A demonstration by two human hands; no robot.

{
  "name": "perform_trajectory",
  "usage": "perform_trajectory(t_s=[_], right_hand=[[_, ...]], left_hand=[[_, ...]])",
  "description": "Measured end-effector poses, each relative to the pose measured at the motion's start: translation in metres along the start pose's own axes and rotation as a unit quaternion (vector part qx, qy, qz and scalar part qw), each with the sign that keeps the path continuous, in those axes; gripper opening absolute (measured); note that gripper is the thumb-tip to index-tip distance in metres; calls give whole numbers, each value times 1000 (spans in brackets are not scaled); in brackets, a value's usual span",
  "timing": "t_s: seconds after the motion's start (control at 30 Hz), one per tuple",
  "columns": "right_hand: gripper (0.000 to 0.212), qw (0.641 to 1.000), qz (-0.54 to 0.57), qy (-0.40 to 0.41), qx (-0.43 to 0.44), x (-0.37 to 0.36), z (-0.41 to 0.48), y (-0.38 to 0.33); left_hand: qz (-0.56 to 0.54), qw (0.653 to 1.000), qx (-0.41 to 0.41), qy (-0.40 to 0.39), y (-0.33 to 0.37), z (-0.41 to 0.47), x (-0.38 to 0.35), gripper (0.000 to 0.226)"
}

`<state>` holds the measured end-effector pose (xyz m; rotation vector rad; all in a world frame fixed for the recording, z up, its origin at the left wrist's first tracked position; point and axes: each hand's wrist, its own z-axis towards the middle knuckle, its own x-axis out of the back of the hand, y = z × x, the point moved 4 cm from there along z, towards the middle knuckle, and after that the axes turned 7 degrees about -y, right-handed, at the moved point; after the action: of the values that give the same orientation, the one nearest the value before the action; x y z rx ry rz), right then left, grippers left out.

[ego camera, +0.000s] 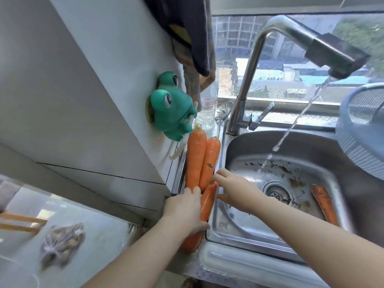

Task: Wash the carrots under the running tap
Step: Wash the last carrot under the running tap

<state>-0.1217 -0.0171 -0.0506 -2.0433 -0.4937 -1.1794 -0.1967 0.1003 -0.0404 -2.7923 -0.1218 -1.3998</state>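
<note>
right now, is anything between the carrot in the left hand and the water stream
Only the right hand, reaching across the sink's left edge between that carrot and the stream. The carrot in the sink lies off right, clear.

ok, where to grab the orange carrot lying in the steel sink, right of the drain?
Mid-length on the orange carrot, from above on the drain side: it lies flat beside the steel sink's right wall, which blocks that flank.
</note>
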Motion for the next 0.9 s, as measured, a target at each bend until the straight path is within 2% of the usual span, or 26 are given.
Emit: perform_trajectory(t_s=[0.27, 0.33, 0.43, 0.57, 0.67, 0.73, 0.9], right_hand=[[27, 995, 92, 11, -25, -4, -22, 26], [19, 994, 103, 7, -47, -3, -34, 42], [16, 981, 135, -6, -139, -9, -60, 86], [28, 932, 139, -59, -329, -30, -108, 166], [25, 874, 198, -12, -444, -44, -144, 222], [22, 842, 206, 17, -499, -52, -159, 254], [24, 791, 234, 5, -565, -73, -162, 302]], left_hand=[[15, 990, -94, 109, 41, 15, 23, 49], [7, 986, -128, 105, 63, 25, 29, 42], [5, 983, -177, 38, 105, 41, 24, 40], [-63, 969, -219, -91, 161, 66, 11, 40], [-143, 950, -226, -161, 193, 83, 4, 40], [-186, 941, -222, -176, 207, 94, 1, 39], [-256, 932, -196, -168, 224, 121, -9, 31]])
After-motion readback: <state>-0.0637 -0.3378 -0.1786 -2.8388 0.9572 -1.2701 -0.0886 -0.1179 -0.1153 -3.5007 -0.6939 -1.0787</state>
